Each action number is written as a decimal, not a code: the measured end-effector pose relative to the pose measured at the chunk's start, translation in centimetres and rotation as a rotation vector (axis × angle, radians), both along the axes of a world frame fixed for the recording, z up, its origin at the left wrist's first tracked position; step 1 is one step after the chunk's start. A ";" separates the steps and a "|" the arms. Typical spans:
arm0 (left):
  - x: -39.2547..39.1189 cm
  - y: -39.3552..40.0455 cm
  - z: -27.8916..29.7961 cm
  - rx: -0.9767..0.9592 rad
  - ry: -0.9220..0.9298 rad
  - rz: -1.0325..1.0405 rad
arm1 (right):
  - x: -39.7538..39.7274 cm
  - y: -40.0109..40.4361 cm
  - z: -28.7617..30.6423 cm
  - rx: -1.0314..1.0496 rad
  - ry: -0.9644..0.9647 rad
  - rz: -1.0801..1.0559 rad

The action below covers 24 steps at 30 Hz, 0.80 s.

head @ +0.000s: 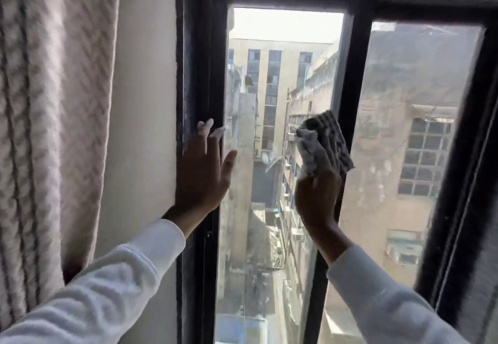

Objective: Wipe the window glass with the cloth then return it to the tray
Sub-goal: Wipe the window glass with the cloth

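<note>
The right hand (318, 195) is raised against the window with its fingers spread flat over a grey cloth (327, 141), pressing it to the right edge of the narrow left glass pane (269, 79), where the pane meets the black centre mullion (350, 87). The cloth is ribbed and bunched, and part of it overlaps the mullion. The fingers are blurred and pale against the fabric.

The left hand (202, 171) is open, fingers splayed and pointing upward, its palm laid on the black window frame (194, 74) at the left side of the same pane; the thumb reaches over the glass. It grips nothing. Both forearms wear white sleeves (113, 284).

To the right of the mullion, a second pane (420, 128) looks hazy and streaked. Through the glass, tan multi-storey buildings (272, 68) and a narrow lane far below are visible. Left of the frame is a plain wall (142, 101), then a pale patterned curtain (54, 101) hanging at the picture's left edge.
</note>
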<state>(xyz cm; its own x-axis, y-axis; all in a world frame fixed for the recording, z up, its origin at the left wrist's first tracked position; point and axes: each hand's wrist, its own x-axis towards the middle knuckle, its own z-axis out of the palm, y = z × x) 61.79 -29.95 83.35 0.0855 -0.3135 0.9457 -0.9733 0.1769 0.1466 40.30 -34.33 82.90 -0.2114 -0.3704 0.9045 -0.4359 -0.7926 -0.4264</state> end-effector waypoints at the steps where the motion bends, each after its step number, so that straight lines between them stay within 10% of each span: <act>1: -0.1 -1.3 -0.2 0.015 -0.024 -0.002 | 0.5 -2.4 0.4 -0.032 0.192 -0.131; 5: 0.5 -5.7 -0.5 0.055 0.009 -0.111 | 3.1 -8.3 -2.5 -0.041 0.595 -0.421; 9: 1.5 -8.2 -0.8 0.020 0.099 -0.090 | 4.1 -10.3 -3.0 -0.471 1.110 -0.404; 14: 1.4 -9.7 -1.0 -0.058 0.143 -0.118 | -0.8 -11.6 -0.5 -0.274 0.503 -0.421; 19: 1.4 -9.6 -1.0 -0.025 0.133 -0.135 | 1.3 -10.5 -2.5 -0.612 1.111 -0.330; 24: 1.8 -9.5 -1.1 -0.025 0.159 -0.213 | 0.3 -11.6 1.4 -0.293 0.381 -0.419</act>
